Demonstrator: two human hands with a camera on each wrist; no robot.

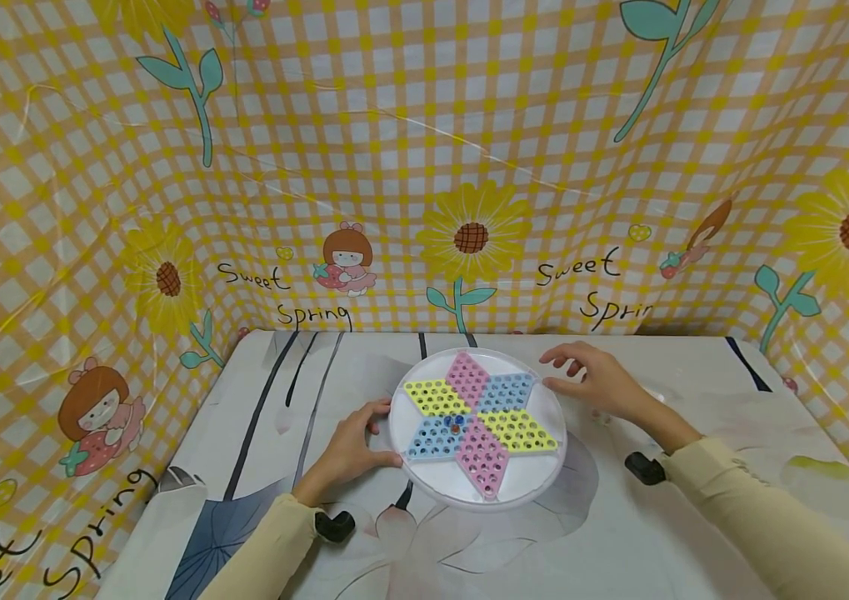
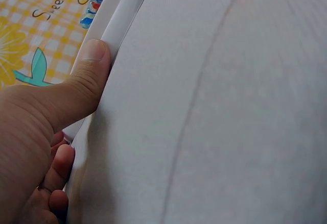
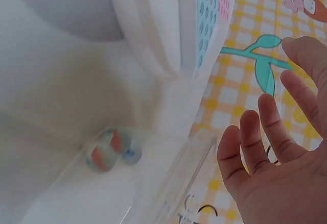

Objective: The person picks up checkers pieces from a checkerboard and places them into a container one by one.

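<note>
A round white Chinese checkers board (image 1: 412, 481) with a pink, yellow and blue star lies flat on the table. A few marbles (image 1: 456, 425) sit on it left of the star's middle. My left hand (image 1: 349, 446) holds the board's left edge; in the left wrist view its thumb (image 2: 92, 71) lies along the rim (image 2: 115, 35) and the other fingers curl below. My right hand (image 1: 592, 379) is by the upper right rim, its fingers spread and loosely bent, with nothing between them in the right wrist view. Each wrist wears a black device.
A clear plastic box (image 3: 196, 155) with several glass marbles (image 3: 104, 155) stands right of the board, partly hidden by the right forearm in the head view. The table (image 1: 334, 558) has a pale floral cover. A yellow checked cloth (image 1: 394, 150) closes in the back and sides.
</note>
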